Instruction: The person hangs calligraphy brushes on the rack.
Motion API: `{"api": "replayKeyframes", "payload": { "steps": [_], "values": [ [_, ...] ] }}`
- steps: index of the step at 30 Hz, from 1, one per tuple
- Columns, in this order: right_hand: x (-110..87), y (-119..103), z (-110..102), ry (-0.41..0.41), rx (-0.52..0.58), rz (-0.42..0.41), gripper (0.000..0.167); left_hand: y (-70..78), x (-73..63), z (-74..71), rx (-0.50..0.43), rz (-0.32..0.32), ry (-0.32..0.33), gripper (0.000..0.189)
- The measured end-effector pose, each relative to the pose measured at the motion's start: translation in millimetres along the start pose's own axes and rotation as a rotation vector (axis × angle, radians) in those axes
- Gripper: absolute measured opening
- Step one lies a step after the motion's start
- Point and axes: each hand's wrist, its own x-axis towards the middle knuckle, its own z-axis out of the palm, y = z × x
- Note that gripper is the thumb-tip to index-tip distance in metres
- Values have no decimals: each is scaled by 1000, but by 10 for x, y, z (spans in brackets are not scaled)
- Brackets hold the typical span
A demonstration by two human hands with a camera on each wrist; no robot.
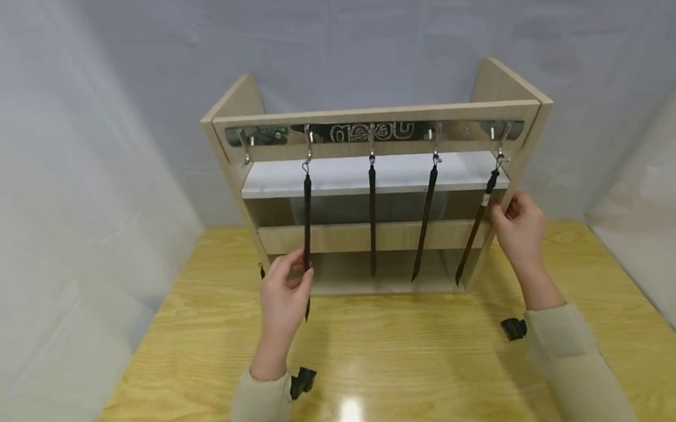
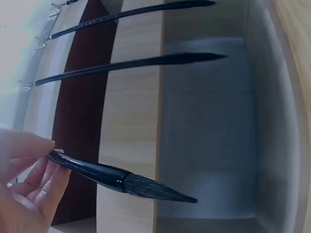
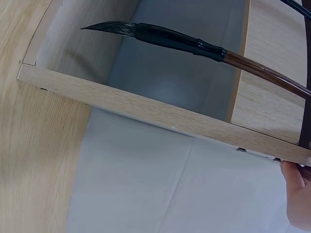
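My left hand (image 1: 282, 295) pinches a dark calligraphy brush (image 1: 307, 218) between thumb and fingers. That brush's loop is at the second hook from the left, and its bristles point down. In the left wrist view, the fingers hold the handle above the thick bristle end (image 2: 155, 188). At the right, my right hand (image 1: 521, 228) grips the front edge of the side panel (image 3: 146, 111) of a wooden shelf, thumb at the front. Close beside it hangs another calligraphy brush (image 1: 475, 230) with a white label, tilted, from the rightmost hook.
Two more brushes, a middle brush (image 1: 373, 216) and a slanted brush (image 1: 426, 223), hang from the metal hook rail (image 1: 459, 130). The leftmost hook (image 1: 245, 149) carries nothing. A dark looped tip (image 1: 262, 271) shows left of the shelf. The shelf stands on a wooden table (image 1: 401, 353).
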Motion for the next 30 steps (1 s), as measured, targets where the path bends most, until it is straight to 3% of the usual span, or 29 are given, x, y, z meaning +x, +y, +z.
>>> {"api": "replayKeyframes", "payload": {
  "steps": [4,15,30],
  "values": [
    [-2,11,-3,-2,24,19,18,24,27,36,3,26,1,34],
    [-20,16,-14,-22,-15,61,22,100,57,34,1,15,12,34],
    [-20,-2,6,-5,51,17,21,55,57,44,-12,7,14,33]
  ]
}}
